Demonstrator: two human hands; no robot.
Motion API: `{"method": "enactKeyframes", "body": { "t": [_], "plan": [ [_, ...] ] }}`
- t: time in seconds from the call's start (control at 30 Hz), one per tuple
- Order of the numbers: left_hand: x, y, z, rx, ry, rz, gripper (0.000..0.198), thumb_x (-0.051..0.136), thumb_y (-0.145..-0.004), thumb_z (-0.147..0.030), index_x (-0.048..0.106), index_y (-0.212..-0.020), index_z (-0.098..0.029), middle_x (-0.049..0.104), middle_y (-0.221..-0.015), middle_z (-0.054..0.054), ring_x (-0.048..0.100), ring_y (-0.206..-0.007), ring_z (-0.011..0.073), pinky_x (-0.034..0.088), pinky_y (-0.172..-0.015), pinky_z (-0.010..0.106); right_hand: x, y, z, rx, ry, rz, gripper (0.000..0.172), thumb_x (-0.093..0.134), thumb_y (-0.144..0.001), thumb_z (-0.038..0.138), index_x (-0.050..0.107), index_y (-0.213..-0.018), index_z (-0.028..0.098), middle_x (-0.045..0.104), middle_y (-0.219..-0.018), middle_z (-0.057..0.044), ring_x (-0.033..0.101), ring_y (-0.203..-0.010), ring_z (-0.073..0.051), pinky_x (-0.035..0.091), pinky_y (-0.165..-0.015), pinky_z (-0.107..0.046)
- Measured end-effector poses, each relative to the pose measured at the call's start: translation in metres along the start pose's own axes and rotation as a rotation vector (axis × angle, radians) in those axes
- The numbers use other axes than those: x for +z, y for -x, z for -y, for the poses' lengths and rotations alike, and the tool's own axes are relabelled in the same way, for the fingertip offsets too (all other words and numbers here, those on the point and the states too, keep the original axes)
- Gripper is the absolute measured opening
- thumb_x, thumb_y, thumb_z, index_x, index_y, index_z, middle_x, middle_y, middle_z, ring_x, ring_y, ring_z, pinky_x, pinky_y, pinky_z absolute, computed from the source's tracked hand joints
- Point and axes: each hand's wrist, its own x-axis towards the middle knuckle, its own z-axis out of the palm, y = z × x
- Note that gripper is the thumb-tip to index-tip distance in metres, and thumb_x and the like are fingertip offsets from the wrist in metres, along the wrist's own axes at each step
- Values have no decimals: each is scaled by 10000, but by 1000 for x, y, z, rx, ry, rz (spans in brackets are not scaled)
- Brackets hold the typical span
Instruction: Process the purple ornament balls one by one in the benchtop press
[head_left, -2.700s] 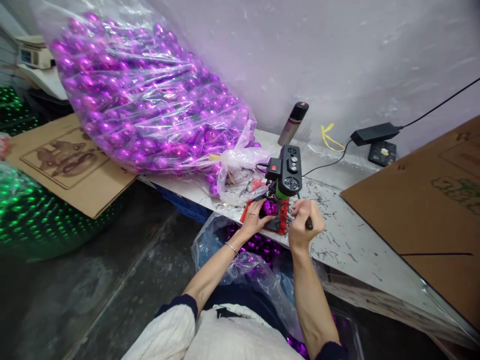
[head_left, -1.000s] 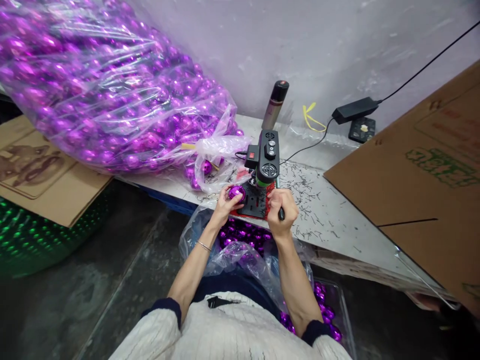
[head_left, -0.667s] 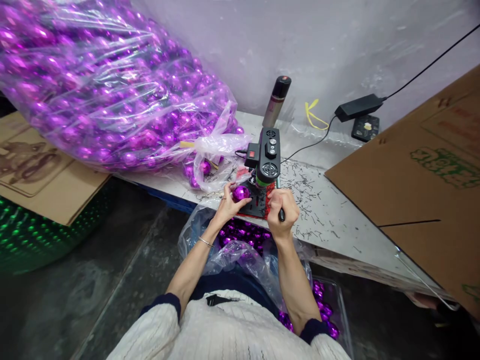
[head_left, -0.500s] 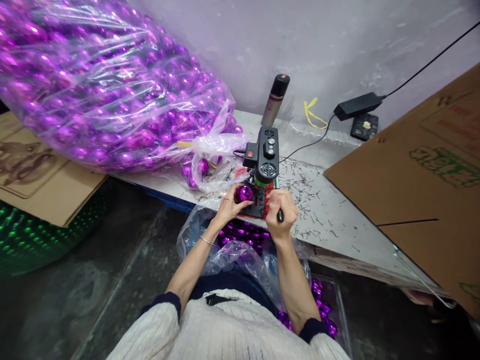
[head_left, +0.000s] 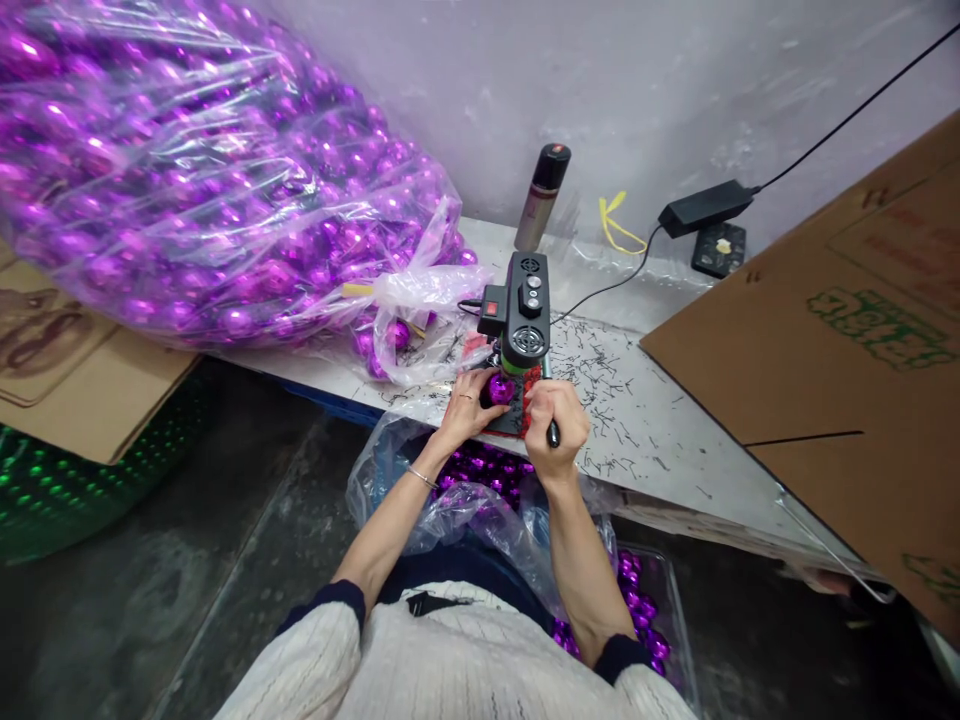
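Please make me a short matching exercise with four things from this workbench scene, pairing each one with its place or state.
Things:
1. Left hand
2. Yellow tie
3. Right hand
4. Tall canister

Places and states:
A. To the left of the power adapter in the picture, near the wall
B. Black-capped, standing beyond the black machine
C. Closed around a black handle
D. Holding a purple ball at the side

Right pairs: 1-D, 2-A, 3-C, 4-B
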Motion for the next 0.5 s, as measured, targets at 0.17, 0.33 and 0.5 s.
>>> {"method": "enactKeyframes", "body": {
  "t": [0.17, 0.33, 0.5],
  "plan": [
    [7, 2, 7, 10, 57, -2, 696, 837, -802, -437, 571, -1410, -228, 644, -1401, 128, 572, -1337, 327, 394, -1156, 491, 1, 1, 0, -26, 0, -25, 240, 459, -975, 149, 549, -768, 231, 640, -740, -11, 614, -691, -145, 474, -659, -308],
    [10, 4, 12, 31, 76, -13, 705, 831, -801, -480, 581, -1408, -221, 672, -1375, 139, 603, -1304, 329, 409, -1134, 485, 8, 14, -7, -17, -8, -77, 235, 463, -977, 163, 548, -770, 233, 624, -738, -6, 615, -689, -142, 482, -652, -301],
    [10, 6, 11, 65, 50, -18, 654, 785, -844, -489, 584, -1398, -204, 680, -1359, 143, 615, -1287, 320, 426, -1113, 474, 16, 29, -17, -41, -43, -119, 230, 473, -990, 196, 553, -776, 225, 627, -766, -7, 611, -679, -132, 492, -636, -284]
  ]
}}
